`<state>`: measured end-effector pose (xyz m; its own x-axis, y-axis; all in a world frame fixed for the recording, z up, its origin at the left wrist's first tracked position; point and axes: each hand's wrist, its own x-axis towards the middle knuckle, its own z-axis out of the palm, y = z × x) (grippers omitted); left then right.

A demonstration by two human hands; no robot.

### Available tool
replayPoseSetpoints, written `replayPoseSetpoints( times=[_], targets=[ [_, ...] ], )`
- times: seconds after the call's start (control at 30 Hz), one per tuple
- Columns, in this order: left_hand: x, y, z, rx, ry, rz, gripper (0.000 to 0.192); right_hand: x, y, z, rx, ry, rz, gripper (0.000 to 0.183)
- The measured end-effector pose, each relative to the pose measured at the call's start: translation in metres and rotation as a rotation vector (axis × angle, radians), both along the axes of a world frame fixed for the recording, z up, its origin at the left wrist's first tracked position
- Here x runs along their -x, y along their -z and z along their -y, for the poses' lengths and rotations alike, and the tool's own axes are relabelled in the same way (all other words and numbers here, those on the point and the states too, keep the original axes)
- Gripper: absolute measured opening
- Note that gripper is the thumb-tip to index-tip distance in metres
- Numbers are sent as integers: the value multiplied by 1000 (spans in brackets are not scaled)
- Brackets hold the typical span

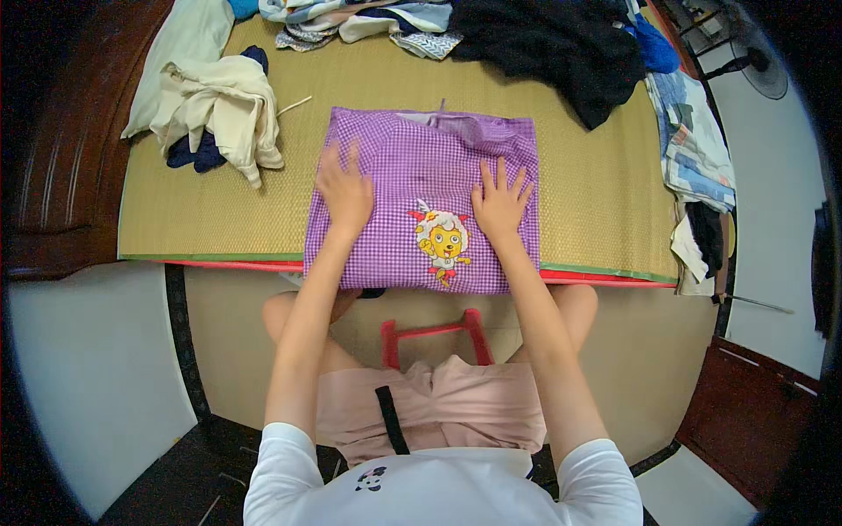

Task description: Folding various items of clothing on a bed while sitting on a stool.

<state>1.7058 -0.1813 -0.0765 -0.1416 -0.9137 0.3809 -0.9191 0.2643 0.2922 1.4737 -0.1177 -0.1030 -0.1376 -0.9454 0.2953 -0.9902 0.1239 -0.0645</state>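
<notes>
A purple-and-white checked garment [421, 171] lies spread in front of me, its lower end hanging over the bed's near edge. It carries a cartoon sheep print [444, 243] low on its front, and its top shows a neckline with some loose folds at the upper right. My left hand [346, 187], slightly blurred, is over the garment's left side with fingers apart; whether it presses the cloth I cannot tell. Flat on the right side of the cloth rests my right hand [503, 200], fingers spread. Neither hand grips anything.
A woven straw mat [598, 197] with green edging covers the bed. Cream and navy clothes [220, 108] lie to the left. Patterned cloths [368, 23] and a black garment [552, 49] are heaped at the back. Folded cloth [697, 144] lines the right edge. A red plastic stool [431, 329] stands below.
</notes>
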Motion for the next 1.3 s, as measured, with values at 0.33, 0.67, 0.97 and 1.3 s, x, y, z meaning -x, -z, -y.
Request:
replayPoseSetpoints(
  times=[0.33, 0.67, 0.97, 1.3],
  targets=[
    [-4, 15, -20, -113, 423, 126, 44, 57, 6, -19, -81, 3, 17, 46],
    [-132, -53, -42, -329, 774, 594, 65, 122, -58, -92, -273, -627, -227, 62],
    [-117, -14, -70, -218, 847, 481, 54, 92, -83, -71, -569, -795, -85, 69],
    [-121, -39, -67, -1246, 332, -384, 31, 90, -59, -92, -430, -372, 1032, 26]
  ],
)
